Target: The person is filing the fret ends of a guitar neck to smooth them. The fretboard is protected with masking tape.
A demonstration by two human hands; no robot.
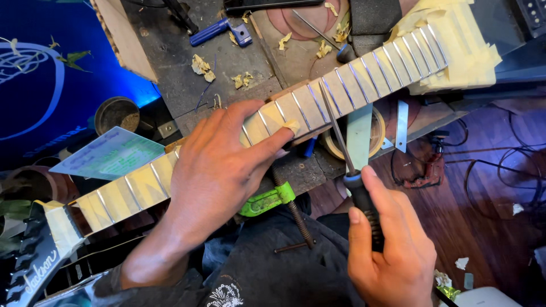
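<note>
My fingers [372,193] on the right hand [392,250], lower right of the frame, are wrapped tight around the black handle of a thin file [335,128]. Its metal shaft runs up to a fret near the middle of the guitar neck [318,105]. My left hand [219,170], in the centre, presses flat on the neck, fingers spread narrow, with the fingertip pinning a bit of masking tape [291,126].

The neck crosses the frame from lower left to upper right, resting on a cluttered bench [182,74]. Tape covers the wood between the frets. A green clamp [267,200] sits just below my left hand.

I judge the risk is a slip: the file tip could skid off the fret, tear the tape and scratch the wood, or jab my left fingertip nearby.
</note>
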